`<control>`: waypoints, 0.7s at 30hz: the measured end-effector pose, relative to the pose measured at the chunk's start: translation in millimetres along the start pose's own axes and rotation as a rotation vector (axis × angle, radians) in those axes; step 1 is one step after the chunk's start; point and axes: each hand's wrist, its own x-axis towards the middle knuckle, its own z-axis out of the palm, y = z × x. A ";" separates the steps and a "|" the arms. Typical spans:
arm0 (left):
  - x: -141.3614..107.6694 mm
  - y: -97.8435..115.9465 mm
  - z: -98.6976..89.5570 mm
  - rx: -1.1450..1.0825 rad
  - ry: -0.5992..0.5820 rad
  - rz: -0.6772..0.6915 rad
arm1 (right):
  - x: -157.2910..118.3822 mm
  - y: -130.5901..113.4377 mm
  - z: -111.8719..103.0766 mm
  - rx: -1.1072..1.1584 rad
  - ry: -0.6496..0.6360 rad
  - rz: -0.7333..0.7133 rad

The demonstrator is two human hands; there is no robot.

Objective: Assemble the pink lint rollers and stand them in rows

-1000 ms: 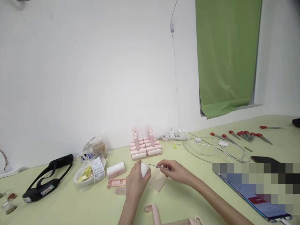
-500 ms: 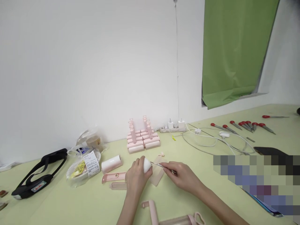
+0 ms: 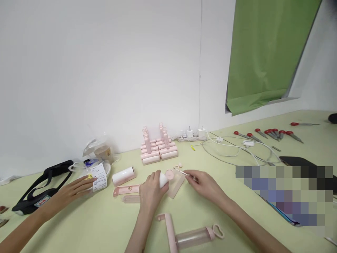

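My left hand (image 3: 153, 186) is wrapped round a white roll (image 3: 163, 180), whose end sticks out past the thumb. A thin metal tool (image 3: 181, 171) is pinched in my right hand (image 3: 201, 181), its tip above a pale pink flat piece (image 3: 176, 188). A round pink disc (image 3: 169, 174) lies between the roll and the tool. Beside my left hand are a pink holder part (image 3: 126, 190) and a clear pinkish part (image 3: 131, 199). Nearer me lie a pink bar (image 3: 170, 230) and a clear tube with a heart-shaped loop (image 3: 195, 238).
Another person's hand (image 3: 79, 186) rests on a bagged food container (image 3: 106, 172) at left, near a black strap (image 3: 42, 189). Behind stand pink rollers (image 3: 159, 151) and a power strip (image 3: 192, 138). Cables, red-handled tools (image 3: 268, 131) and a white roll (image 3: 123, 175) also lie around.
The tool tip has come away from the white roll, and a pink disc now shows beside it. Another person's hand has entered from the left. The view has shifted slightly.
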 end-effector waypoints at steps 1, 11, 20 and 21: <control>1.2 0.5 -1.7 -0.029 0.004 0.005 | 5.3 -0.2 -3.6 0.112 0.045 0.021; 32.5 26.0 -11.0 -0.525 0.058 0.137 | 59.7 -34.4 -6.5 0.797 0.294 -0.084; 56.8 40.0 -1.2 -1.089 0.240 0.040 | 40.3 -3.9 37.2 0.733 -0.132 0.001; 59.2 40.7 -2.5 -1.109 0.267 0.023 | 40.7 -1.8 39.5 0.691 -0.176 -0.032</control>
